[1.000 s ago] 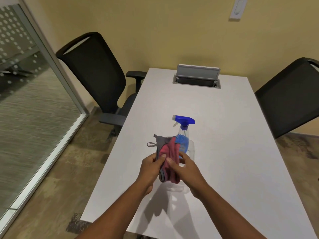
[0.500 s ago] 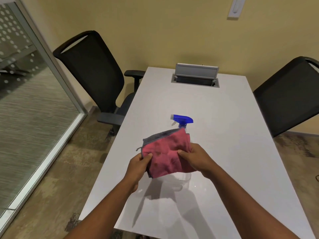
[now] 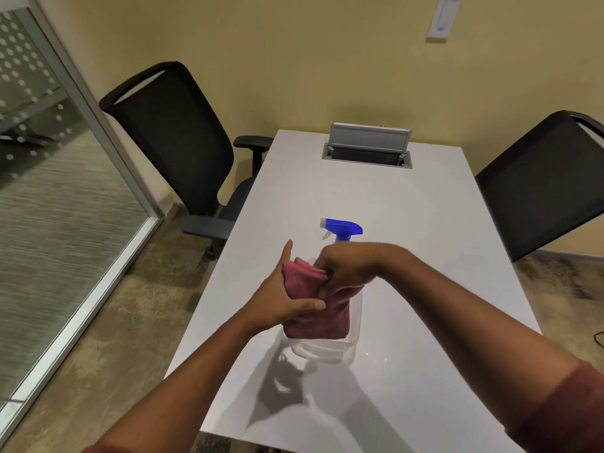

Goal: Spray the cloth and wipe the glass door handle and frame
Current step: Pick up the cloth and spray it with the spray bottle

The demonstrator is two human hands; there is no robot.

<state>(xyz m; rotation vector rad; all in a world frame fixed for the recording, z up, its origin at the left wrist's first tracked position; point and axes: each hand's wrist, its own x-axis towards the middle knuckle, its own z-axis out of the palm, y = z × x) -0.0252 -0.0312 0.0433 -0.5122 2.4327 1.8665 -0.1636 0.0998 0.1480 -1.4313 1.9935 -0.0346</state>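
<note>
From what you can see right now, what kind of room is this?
Most likely a small office meeting room. A long white rectangular table has a flip-up grey cable box set in its top, black mesh office chairs stand on both sides, and a glass partition with frosted dots closes the left.

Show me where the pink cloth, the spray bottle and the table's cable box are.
pink cloth point(image 3: 322, 318): head view, lower folded part below the hands.
spray bottle point(image 3: 343, 227): head view, blue trigger head.
cable box point(image 3: 369, 138): head view, raised grey lid.
</note>
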